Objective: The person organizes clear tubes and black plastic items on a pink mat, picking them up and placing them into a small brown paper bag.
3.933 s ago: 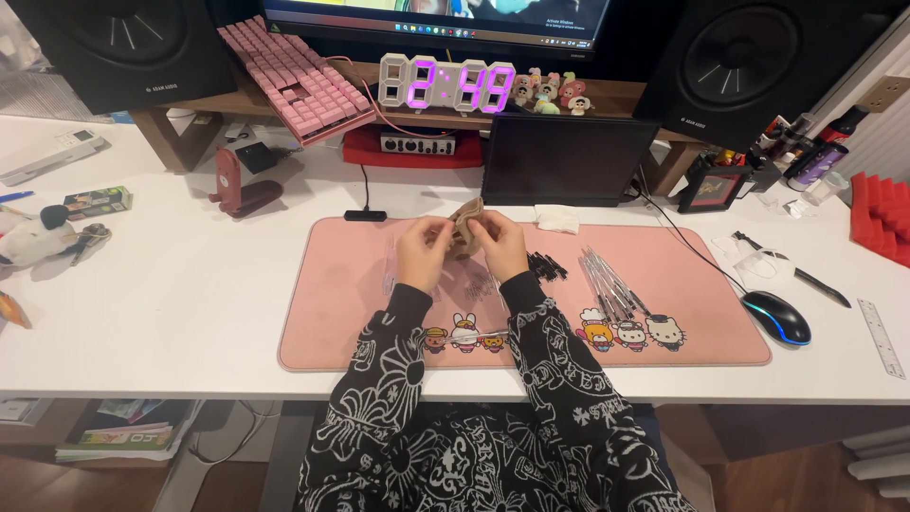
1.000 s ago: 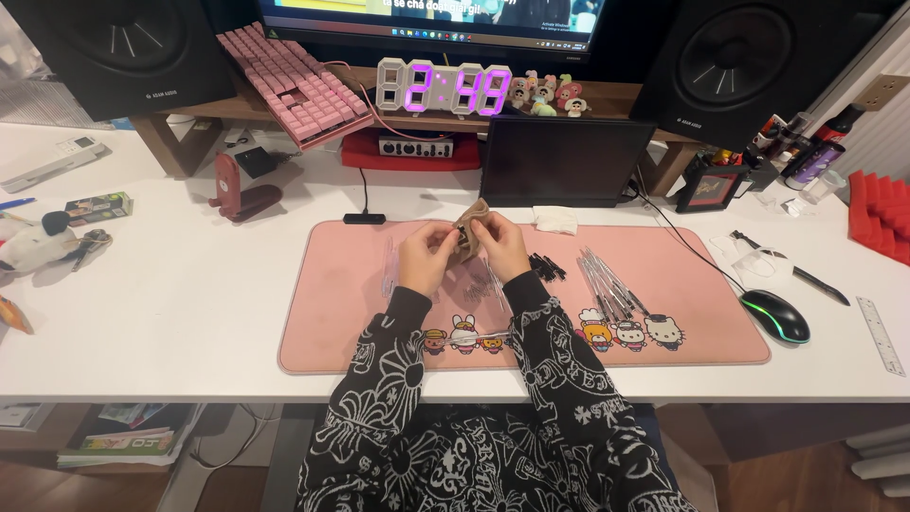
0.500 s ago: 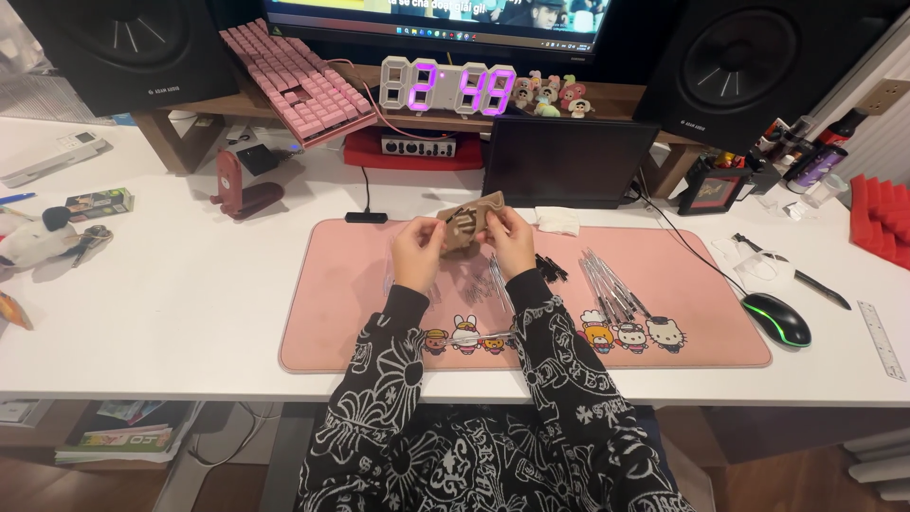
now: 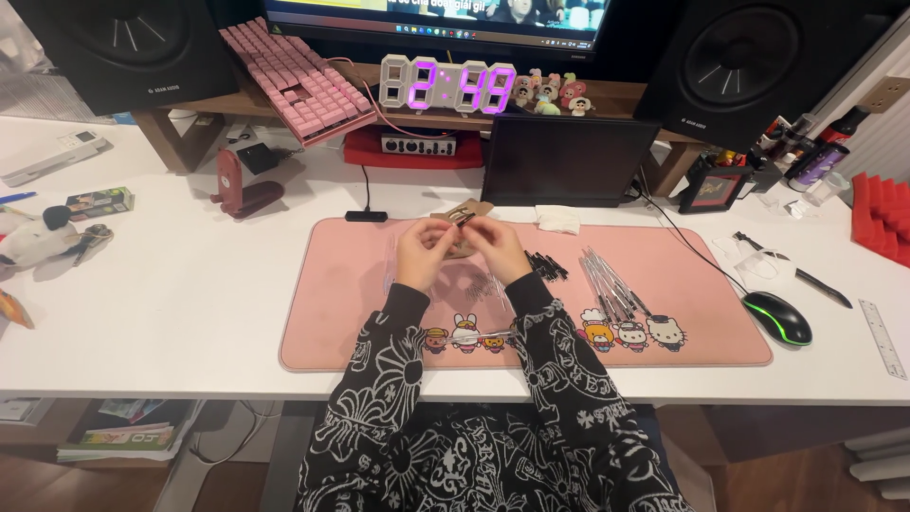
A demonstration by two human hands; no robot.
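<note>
Both hands meet above the back half of a pink desk mat (image 4: 360, 313). My left hand (image 4: 424, 251) and my right hand (image 4: 496, 246) pinch a small tan cardboard piece (image 4: 462, 216) together with a thin dark part at its top edge. Under my hands lies a clear plastic bag (image 4: 479, 284) with small dark bits. A cluster of small black pieces (image 4: 543, 265) and a row of thin metal rods (image 4: 607, 283) lie on the mat just right of my right hand.
A dark tablet (image 4: 567, 159) stands behind the mat. A purple-lit digital clock (image 4: 447, 86), a pink keyboard (image 4: 294, 78) and two black speakers (image 4: 123, 43) fill the back shelf. A black mouse (image 4: 776, 317) and a ruler (image 4: 882, 338) lie right; a dark red holder (image 4: 242, 185) stands left.
My hands have stayed together over the mat, shifting slightly away from me with the cardboard piece, which now sits a little higher between my fingertips.
</note>
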